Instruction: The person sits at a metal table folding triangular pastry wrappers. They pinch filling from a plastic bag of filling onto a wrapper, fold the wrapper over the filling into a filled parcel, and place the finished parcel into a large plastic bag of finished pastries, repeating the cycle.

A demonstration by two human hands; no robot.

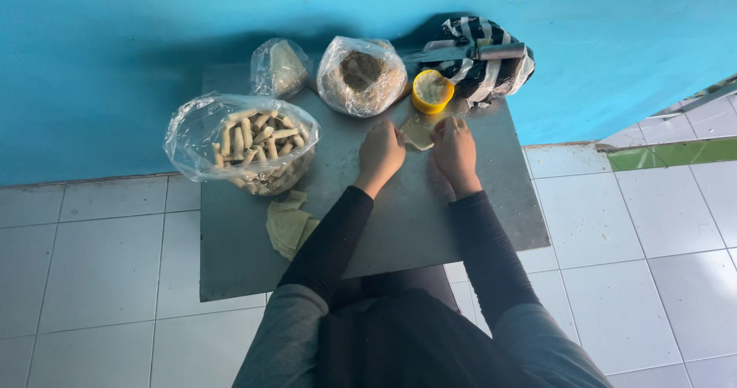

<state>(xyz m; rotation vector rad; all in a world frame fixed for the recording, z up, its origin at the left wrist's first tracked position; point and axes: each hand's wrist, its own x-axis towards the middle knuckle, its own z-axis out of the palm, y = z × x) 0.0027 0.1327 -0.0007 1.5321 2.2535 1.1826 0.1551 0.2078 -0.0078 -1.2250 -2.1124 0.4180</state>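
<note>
Both hands work at the far edge of a grey metal sheet (430, 219) laid on a white tiled floor (100, 273) against a blue wall (153, 35). The left hand (381, 151) is curled knuckles-up, fingers bent down onto the left edge of a pale yellow wrapper (418, 133). The right hand (455, 147) mirrors it, fingers folded onto the wrapper's right edge. Both pinch or press the wrapper; whether either fully grips it cannot be told from above. The wrapper lies flat on the sheet between the 2 hands.

Just beyond the wrapper stands a small round yellow cup (432, 90) holding pale contents. Left of it sits a clear plastic bag (361, 75) of brownish filling, and a smaller clear bag (279, 67) further left. A large open clear bag (242, 144) holds many finished tan rolls. A stack of wrappers (288, 225) lies near the left forearm. Behind the cup rests a black-and-white striped bag (484, 69).
</note>
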